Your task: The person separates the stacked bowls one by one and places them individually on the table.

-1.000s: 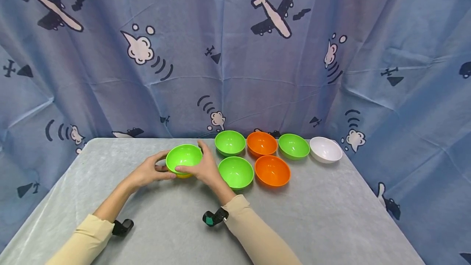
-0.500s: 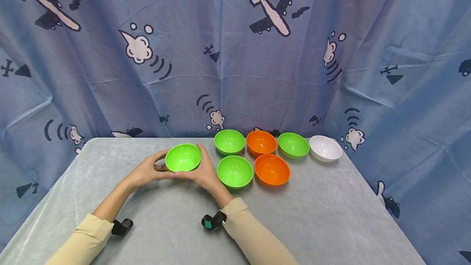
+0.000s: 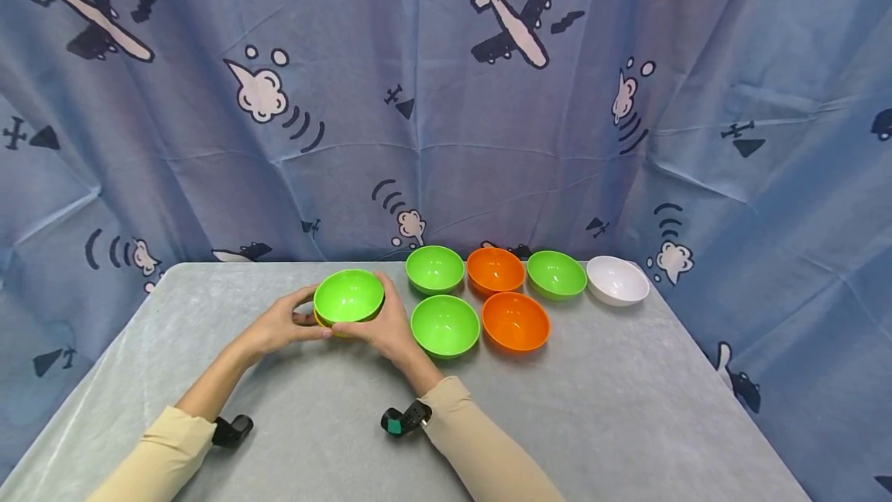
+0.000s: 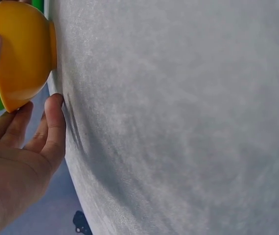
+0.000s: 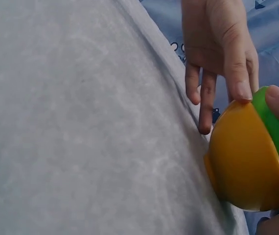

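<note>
Change: green bowl [image 3: 348,294] lifted slightly; yellow bowl [image 3: 322,321] now exposed beneath.
Hands: left hand [image 3: 282,324] steadies yellow bowl; right hand [image 3: 382,325] grips green bowl.
Meaning: nested bowls being separated.

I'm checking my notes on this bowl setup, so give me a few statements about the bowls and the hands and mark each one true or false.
1. The green bowl between the hands sits nested in a yellow bowl. True.
2. The yellow bowl is lifted clear of the table. False: its base rests on the cloth.
3. Both the left hand and the right hand touch the stacked bowls. True.
4. Two white bowls stand on the table. False: only one white bowl.
5. Two orange bowls stand right of the hands. True.
</note>
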Demonstrator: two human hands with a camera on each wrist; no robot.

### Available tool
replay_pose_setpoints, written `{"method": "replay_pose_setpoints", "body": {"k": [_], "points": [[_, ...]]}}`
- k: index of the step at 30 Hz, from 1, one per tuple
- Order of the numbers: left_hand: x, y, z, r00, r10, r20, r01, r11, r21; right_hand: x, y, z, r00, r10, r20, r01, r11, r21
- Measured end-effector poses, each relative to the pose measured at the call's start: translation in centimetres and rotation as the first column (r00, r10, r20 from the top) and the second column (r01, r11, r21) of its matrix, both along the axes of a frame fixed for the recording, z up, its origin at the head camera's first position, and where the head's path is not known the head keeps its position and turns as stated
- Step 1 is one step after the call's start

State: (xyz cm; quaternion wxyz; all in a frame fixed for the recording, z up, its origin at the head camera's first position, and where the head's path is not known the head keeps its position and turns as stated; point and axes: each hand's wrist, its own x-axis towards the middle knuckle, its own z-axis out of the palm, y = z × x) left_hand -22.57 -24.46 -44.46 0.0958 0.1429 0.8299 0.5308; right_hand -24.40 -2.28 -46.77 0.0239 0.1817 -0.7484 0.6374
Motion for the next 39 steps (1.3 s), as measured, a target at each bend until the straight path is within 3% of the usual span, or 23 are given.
{"method": "replay_pose_setpoints", "body": {"k": [5,12,22,34,39], "points": [[-0.1,-0.1,0.0,1.0,0.004,0.026,-0.004,1.0,0.001,-0.1,0.1,0.9,0.999,-0.01,-0.041,0.008,0.999,-0.038],[-0.2,-0.1,-0.1,1.0,-0.009,0.02,0.009,1.0,0.015,0.2,0.6,2.7,1.0,-0.015,-0.014,0.015,1.0,0.013],[-0.2,-0.3,-0.2,1.0,-0.009,0.005,0.009,1.0,-0.007,0.3,2.5,5.0,0.997,0.025,-0.079,-0.021,0.999,0.047],[-0.2,-0.3,-0.1,1.0,0.002,0.022,-0.002,1.0,-0.025,-0.3,6.0,6.2,0.996,0.056,-0.067,-0.047,0.991,0.129],[-0.2,-0.2,-0.2,1.0,0.015,0.023,-0.014,0.999,-0.048,-0.9,8.4,6.7,0.997,0.08,-0.024,-0.077,0.991,0.111]]}}
